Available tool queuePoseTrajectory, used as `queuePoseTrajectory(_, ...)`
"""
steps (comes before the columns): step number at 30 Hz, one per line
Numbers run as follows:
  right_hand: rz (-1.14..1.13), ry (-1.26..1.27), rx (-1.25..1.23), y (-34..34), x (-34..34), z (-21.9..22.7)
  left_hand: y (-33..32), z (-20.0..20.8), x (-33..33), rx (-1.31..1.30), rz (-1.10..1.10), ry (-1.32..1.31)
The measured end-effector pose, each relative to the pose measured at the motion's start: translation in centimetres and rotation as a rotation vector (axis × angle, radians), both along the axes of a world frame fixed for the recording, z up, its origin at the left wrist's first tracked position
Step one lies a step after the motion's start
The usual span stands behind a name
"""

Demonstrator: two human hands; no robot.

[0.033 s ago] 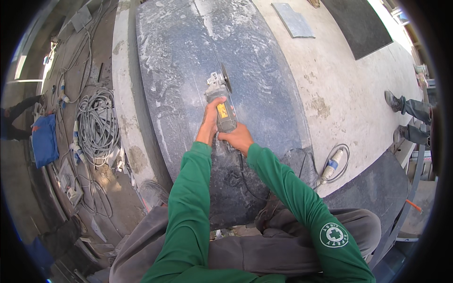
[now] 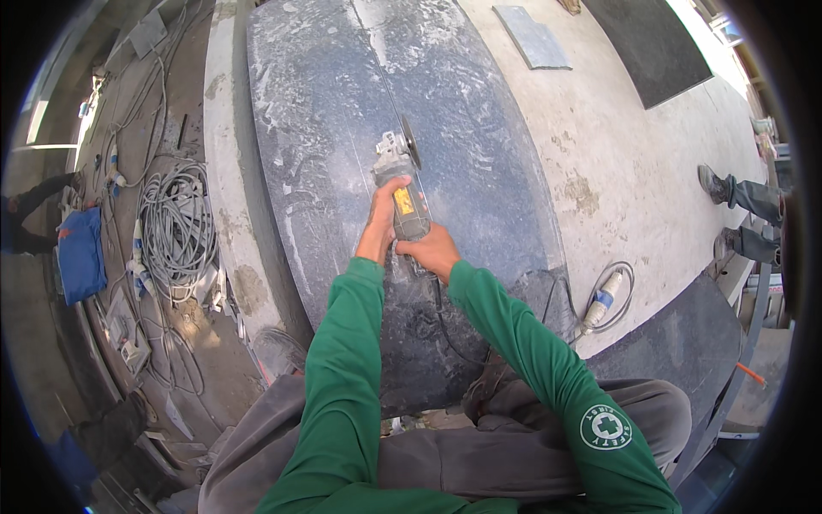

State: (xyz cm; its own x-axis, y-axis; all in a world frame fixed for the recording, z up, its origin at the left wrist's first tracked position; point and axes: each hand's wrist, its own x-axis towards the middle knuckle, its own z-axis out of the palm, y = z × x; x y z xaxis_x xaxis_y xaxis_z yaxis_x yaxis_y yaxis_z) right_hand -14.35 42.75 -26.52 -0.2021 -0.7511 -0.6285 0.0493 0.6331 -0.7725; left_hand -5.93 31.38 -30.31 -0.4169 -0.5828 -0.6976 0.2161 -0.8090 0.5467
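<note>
Both of my hands hold an angle grinder (image 2: 411, 221) over a large dark stone slab (image 2: 330, 163) coated with pale dust. My left hand (image 2: 381, 218) is closed round the left side of the body, with the thumb across its top. The rear end is gripped by my right hand (image 2: 435, 251), its fingers mostly hidden beneath the tool. At the front, the cutting disc (image 2: 411, 142) stands on edge at a thin dark line running away up the slab; whether it touches the stone I cannot tell. A cord trails back from the grinder toward my right knee.
A cable connector (image 2: 603, 301) with looped cord lies right of the slab. Small grey slab (image 2: 533, 38) and black sheet (image 2: 649, 43) lie far right. Coiled cable (image 2: 177, 231) and a blue bag (image 2: 82, 255) are on the left floor. Another person's legs (image 2: 753, 199) show at right.
</note>
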Motion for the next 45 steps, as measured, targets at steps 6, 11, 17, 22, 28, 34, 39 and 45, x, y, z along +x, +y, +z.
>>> queuePoseTrajectory(6, -0.005, 0.013, 0.013, -0.8, -0.7, -0.5, -0.9, -0.2, -0.7, -0.029, -0.035, 0.009)
queuePoseTrajectory(11, -0.003, -0.009, 0.029, -1.0, -0.5, -0.2, -1.1, -0.5, -0.5, -0.017, -0.031, 0.019)
queuePoseTrajectory(17, -0.018, -0.026, 0.041, -1.1, -0.8, -0.2, -1.1, -0.5, -0.9, -0.011, -0.016, 0.018)
queuePoseTrajectory(22, 0.001, -0.027, 0.03, -1.1, -0.9, -0.2, -1.1, -0.7, -0.8, -0.016, -0.019, 0.024)
queuePoseTrajectory(28, 0.001, -0.039, 0.051, -1.3, -1.0, -0.3, -1.2, -1.1, -0.8, -0.019, -0.027, 0.024)
queuePoseTrajectory(34, -0.008, -0.068, 0.044, -2.7, -1.0, -0.1, -2.6, -0.8, -0.8, 0.016, -0.043, -0.005)
queuePoseTrajectory(39, 0.008, -0.071, 0.086, -6.0, -1.9, 0.3, -5.9, -0.9, -1.5, 0.065, -0.074, -0.001)
queuePoseTrajectory(45, -0.001, -0.113, 0.185, -6.4, -2.0, 1.2, -5.6, 0.1, -1.6, 0.103, -0.069, -0.014)
